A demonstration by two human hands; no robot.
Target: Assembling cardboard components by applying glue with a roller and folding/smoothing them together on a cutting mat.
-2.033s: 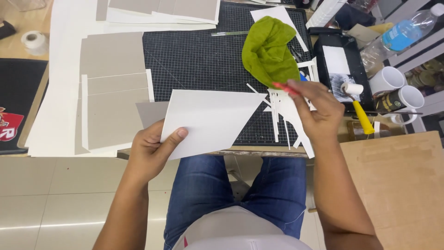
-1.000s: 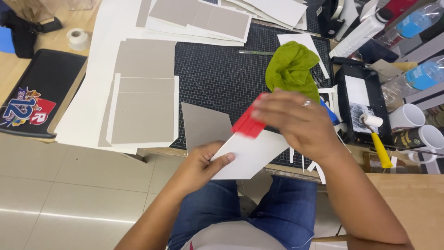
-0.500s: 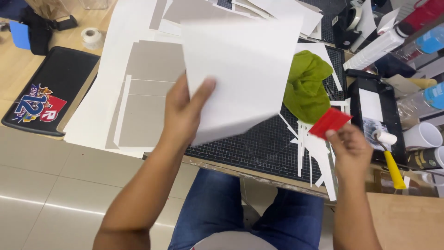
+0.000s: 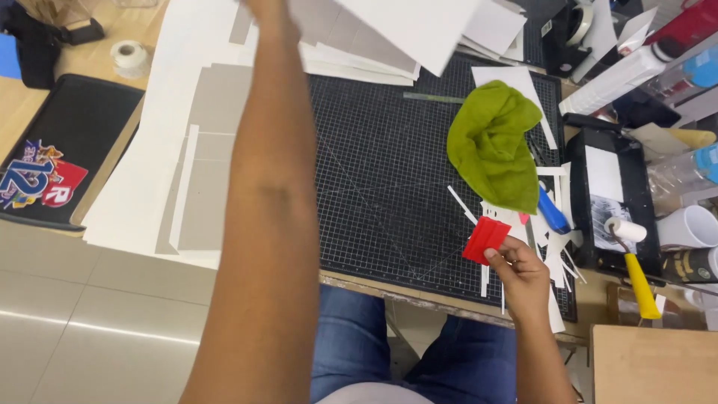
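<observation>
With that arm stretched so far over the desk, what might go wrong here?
The white sheet is lifted high over stacked paper, and the left hand is out of view, so it may knock the stack askew. The right hand pinches the red scraper only at one corner; it might slip onto the paper strips.

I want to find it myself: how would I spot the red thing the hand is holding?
Start at the big black cutting mat with the white grid, then go to its near right corner, below the crumpled green cloth. There the right hand pinches a small red ridged card by its lower edge. It is the only red piece among the thin white paper strips.
</observation>
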